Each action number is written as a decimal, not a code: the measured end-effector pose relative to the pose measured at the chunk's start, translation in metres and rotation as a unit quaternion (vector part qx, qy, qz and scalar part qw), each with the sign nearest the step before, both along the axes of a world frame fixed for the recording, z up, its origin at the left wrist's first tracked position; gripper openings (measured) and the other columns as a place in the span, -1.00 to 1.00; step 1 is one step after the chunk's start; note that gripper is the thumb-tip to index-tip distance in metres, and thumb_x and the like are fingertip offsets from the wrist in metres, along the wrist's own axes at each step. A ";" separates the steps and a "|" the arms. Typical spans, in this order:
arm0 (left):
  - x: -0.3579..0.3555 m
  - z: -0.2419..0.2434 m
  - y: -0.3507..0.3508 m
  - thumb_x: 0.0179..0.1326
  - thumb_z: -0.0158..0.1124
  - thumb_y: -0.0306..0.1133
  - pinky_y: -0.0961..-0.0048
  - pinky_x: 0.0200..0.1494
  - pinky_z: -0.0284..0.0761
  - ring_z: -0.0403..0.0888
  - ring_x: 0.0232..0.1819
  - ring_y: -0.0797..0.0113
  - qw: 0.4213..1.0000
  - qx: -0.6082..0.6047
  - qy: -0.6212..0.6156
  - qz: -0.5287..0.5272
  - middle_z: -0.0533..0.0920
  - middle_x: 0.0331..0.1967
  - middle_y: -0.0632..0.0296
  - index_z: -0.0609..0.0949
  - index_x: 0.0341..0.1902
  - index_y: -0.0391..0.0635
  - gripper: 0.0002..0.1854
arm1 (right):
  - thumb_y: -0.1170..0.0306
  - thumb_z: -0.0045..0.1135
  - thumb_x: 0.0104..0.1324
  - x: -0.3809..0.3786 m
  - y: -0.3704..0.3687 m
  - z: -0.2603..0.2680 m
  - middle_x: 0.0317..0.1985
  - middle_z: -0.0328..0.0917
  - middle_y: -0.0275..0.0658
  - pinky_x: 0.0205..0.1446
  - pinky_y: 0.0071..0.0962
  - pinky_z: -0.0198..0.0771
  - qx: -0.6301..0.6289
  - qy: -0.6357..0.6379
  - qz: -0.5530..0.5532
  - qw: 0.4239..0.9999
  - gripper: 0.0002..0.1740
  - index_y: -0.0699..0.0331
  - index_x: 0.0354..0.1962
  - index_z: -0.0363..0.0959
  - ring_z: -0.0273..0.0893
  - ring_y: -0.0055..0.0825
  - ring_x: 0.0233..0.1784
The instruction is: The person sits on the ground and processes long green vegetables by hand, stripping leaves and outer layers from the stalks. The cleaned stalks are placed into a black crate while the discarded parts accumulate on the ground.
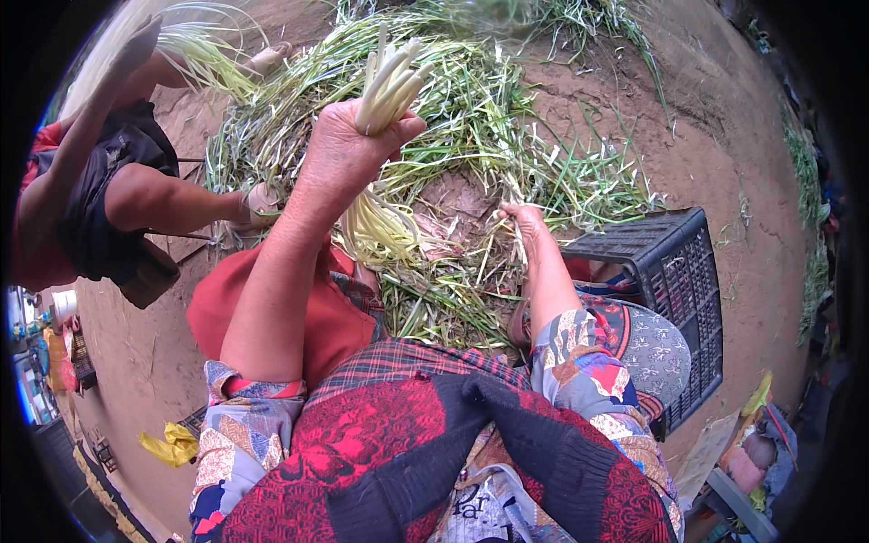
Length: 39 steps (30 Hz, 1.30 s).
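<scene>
My left hand (346,153) is raised in front of me, closed around a bunch of pale stalks (390,91) that look like blanched chives. Their thick whitish ends stick up above the fist, and their yellowish leaves (373,227) hang below it. Lower and to the right, my right hand (526,220) has its fingers closed on some thin, pale leaf strands (512,193) at the edge of the heap. A wide heap of loose green leaves (468,102) covers the ground beyond both hands, with more scraps (441,305) between my feet.
Close by my right leg, a black plastic crate (682,271) lies on its side. A co-worker (115,183) sits at the left, with long pale leaves (204,51) near their hand. A yellow plastic bag (173,444) lies on the bare earth (129,366).
</scene>
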<state>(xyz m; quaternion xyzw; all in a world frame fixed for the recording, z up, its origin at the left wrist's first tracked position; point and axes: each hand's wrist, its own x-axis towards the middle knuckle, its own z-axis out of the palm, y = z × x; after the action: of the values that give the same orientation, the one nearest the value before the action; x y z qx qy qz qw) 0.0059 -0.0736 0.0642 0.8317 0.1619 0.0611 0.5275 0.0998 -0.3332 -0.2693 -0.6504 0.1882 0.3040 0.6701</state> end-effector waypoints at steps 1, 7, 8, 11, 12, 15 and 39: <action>0.000 0.001 0.003 0.06 0.36 -0.31 0.64 -0.49 0.33 0.43 -0.56 0.66 1.000 0.009 -0.003 -0.006 0.55 -0.61 0.40 0.66 -0.36 -0.11 -0.85 | 0.42 0.21 0.09 0.007 0.005 0.021 -0.43 0.51 -0.22 -0.49 -0.53 0.34 -0.005 -0.001 0.009 1.000 -0.73 0.35 -0.25 0.44 0.47 -0.51 -0.47; -0.014 0.025 0.033 0.10 0.35 -0.29 0.70 -0.62 0.08 0.25 -0.66 0.74 0.991 -0.019 -0.102 0.081 0.46 -0.65 0.48 0.66 -0.36 -0.12 -0.84 | 0.47 0.17 0.12 0.048 0.012 0.212 -0.63 0.47 -0.39 -0.70 -0.70 0.15 -0.003 -0.189 -0.030 0.982 -0.88 0.31 -0.37 0.47 0.32 -0.71 -0.70; -0.016 0.032 0.038 0.11 0.33 -0.30 0.70 -0.64 0.06 0.23 -0.67 0.74 0.986 0.003 -0.120 0.114 0.46 -0.65 0.48 0.66 -0.34 -0.12 -0.85 | 0.45 0.17 0.14 0.046 0.015 0.242 -0.64 0.46 -0.39 -0.70 -0.72 0.14 -0.010 -0.244 -0.032 0.969 -0.89 0.30 -0.37 0.47 0.31 -0.73 -0.70; -0.026 0.056 0.058 0.13 0.31 -0.35 0.72 -0.66 0.06 0.23 -0.69 0.72 0.956 0.097 -0.218 0.172 0.48 -0.64 0.46 0.68 -0.28 -0.13 -0.86 | 0.38 0.14 0.23 0.029 0.021 0.310 -0.62 0.42 -0.46 -0.71 -0.81 0.04 0.037 -0.407 -0.032 0.912 -0.89 0.23 -0.35 0.43 0.22 -0.84 -0.70; -0.031 0.063 0.064 0.12 0.32 -0.33 0.70 -0.61 0.17 0.32 -0.66 0.71 0.944 0.105 -0.249 0.192 0.52 -0.65 0.43 0.68 -0.28 -0.15 -0.84 | 0.38 0.10 0.26 0.024 0.023 0.322 -0.64 0.39 -0.48 -0.70 -0.77 0.06 -0.017 -0.451 -0.027 0.892 -0.91 0.21 -0.35 0.44 0.24 -0.82 -0.67; -0.043 0.073 0.073 0.11 0.33 -0.34 0.65 -0.51 0.34 0.44 -0.59 0.67 0.917 0.131 -0.305 0.222 0.57 -0.65 0.37 0.67 -0.26 -0.22 -0.79 | 0.30 0.11 0.27 0.009 0.041 0.312 -0.63 0.40 -0.48 -0.68 -0.72 0.15 -0.096 -0.522 0.009 0.848 -0.84 0.20 -0.28 0.44 0.30 -0.75 -0.63; -0.022 -0.011 0.031 0.19 0.26 -0.19 0.68 -0.59 0.25 0.36 -0.64 0.69 0.993 0.020 -0.115 0.007 0.47 -0.69 0.45 0.65 -0.30 -0.16 -0.74 | 0.23 0.18 0.11 -0.043 0.039 0.054 -0.32 0.53 -0.31 0.00 -0.47 0.25 -0.025 -0.069 0.028 0.997 -0.72 0.25 -0.30 0.51 0.40 -0.50 -0.16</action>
<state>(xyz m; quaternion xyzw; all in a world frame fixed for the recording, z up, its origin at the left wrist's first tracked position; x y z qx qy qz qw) -0.0165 -0.0427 0.0530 0.8285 0.1050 0.1635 0.5252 0.0572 -0.2940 -0.2151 -0.6918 0.1308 0.2726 0.6558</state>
